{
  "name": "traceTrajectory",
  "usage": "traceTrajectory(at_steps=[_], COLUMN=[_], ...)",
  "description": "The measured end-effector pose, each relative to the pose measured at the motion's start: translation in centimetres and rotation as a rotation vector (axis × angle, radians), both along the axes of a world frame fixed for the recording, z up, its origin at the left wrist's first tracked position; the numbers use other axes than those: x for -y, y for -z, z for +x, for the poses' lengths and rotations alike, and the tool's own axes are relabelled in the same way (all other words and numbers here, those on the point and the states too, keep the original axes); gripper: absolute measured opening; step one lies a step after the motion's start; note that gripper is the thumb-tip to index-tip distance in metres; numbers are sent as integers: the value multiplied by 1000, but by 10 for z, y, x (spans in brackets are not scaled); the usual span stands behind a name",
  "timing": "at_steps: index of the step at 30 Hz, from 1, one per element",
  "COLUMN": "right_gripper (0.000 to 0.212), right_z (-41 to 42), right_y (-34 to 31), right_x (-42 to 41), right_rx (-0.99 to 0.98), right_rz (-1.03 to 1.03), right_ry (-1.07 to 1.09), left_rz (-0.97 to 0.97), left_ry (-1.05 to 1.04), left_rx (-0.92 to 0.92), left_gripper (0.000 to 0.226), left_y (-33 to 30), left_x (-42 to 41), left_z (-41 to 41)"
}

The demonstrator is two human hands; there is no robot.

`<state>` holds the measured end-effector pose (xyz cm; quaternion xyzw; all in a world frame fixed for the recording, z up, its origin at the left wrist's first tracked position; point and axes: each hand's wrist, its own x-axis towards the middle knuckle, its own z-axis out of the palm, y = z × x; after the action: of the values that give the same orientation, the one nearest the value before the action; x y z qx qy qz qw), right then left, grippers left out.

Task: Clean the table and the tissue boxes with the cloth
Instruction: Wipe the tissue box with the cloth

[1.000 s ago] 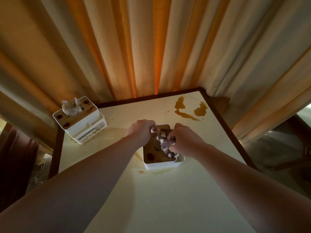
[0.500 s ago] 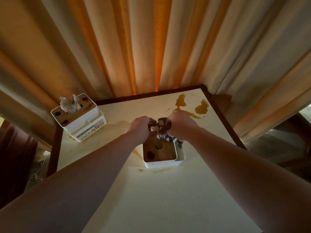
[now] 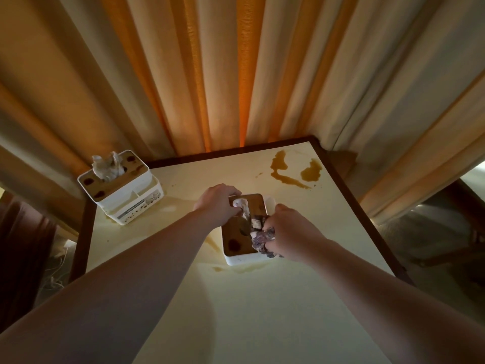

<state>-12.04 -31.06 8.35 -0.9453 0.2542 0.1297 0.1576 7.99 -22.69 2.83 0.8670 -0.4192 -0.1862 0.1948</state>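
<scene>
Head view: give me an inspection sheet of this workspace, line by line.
Surface: cream table, brown spill at far right corner, smears near both boxes.
Job's things: near tissue box, dark spot on lid; far tissue box at left corner, spotted lid; cloth.
Clutter: nothing seen.
Hands: left hand holds the near box's far end; right hand grips the cloth on its lid.
Cables: thin cords on the floor, left.
Surroundings: curtains.

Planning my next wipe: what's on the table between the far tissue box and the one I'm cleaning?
In the head view, only table with faint spill streaks lies between the far tissue box and the near tissue box.
</scene>
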Motion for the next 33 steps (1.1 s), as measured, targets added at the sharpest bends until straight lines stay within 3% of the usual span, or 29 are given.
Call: traceTrajectory(at_steps=[6,9,18,22,30,33], right_gripper=[10,21,6,13,14,13], right_z=[55,74,23,-5,42,62], right_y=[6,5,8,6,10,5], right_x=[27,36,10,-8,18,31], right_rx=[105,123,106,37,105,125], right_rz=[-33,0,-24,-14,-73,-5], right_ry=[125,174,53,34,106,164], left_rz=[26,8,14,3,28,25], left_ry=[-24,-66,-32,3,-30,-28], left_rx=[10,-67,-12,-9,1,-32], left_gripper=[43,41,40,41,43,49], left_y=[4,6,5,3,7,9], left_x=[4,6,3,1,5,6], left_z=[0,0,2,3,3,5])
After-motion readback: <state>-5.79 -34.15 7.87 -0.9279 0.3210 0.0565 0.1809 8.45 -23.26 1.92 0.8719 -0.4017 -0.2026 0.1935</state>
